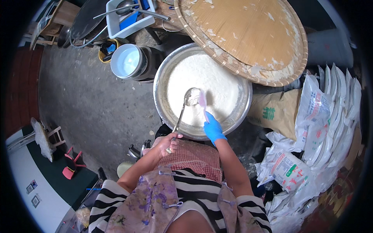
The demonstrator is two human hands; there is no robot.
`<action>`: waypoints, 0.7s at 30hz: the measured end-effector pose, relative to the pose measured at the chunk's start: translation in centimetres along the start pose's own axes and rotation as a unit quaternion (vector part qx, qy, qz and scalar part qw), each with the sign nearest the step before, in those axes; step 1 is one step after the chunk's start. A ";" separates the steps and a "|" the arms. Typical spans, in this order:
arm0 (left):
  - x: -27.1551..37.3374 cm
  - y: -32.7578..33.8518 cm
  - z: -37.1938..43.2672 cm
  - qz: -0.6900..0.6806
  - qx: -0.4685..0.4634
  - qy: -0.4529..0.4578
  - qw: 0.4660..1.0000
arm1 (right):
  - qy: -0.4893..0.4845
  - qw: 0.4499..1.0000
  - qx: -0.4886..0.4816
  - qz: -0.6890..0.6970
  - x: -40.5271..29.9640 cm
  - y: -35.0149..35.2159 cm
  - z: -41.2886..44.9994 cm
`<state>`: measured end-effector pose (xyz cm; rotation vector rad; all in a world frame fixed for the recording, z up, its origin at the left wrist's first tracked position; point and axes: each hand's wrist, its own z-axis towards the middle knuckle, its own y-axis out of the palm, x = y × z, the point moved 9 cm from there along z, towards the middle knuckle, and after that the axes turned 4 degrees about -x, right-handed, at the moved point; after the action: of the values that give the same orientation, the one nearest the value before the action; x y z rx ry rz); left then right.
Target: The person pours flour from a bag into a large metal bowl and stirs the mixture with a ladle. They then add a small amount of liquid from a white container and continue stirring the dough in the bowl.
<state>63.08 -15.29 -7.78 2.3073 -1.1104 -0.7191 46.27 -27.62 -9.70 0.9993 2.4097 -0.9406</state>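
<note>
A wide metal basin stands before me, holding a white, floury-looking mass. Bare, my left hand grips the handle of a metal ladle. The ladle's bowl, over the middle of the basin, has some of the white stuff in it. My right hand wears a blue glove and is closed on the handle of a pink spatula-like tool. Its blurred blade is beside the ladle's bowl, at the right; whether the two touch I cannot tell.
A round bamboo tray with white flakes overhangs the basin's far right. White buckets stand at the left, near a white plastic tub with utensils. Printed sacks and a brown paper bag crowd the right. A red chair is at lower left.
</note>
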 end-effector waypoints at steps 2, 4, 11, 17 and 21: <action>-0.2 -0.5 0.1 0.047 0.032 -0.001 0.998 | -0.024 0.999 -0.015 0.028 -0.2 1.9 -0.2; -0.6 -1.3 0.2 0.149 0.106 0.003 0.983 | 0.004 0.996 -0.076 0.040 0.0 5.2 0.3; -0.5 -0.5 -0.2 0.154 0.102 0.067 0.980 | 0.004 0.997 -0.039 0.061 0.1 3.3 4.0; 0.5 -0.6 -1.2 0.242 0.153 0.125 0.950 | 0.022 0.992 -0.109 0.065 0.0 6.9 1.1; 0.1 -1.4 -1.4 0.280 0.149 0.134 0.939 | -0.054 0.985 -0.071 -0.149 -0.1 6.5 2.0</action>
<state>64.82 -14.35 -7.58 2.0632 -1.7194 -0.0185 51.18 -25.62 -13.90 0.5321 2.5356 -0.8773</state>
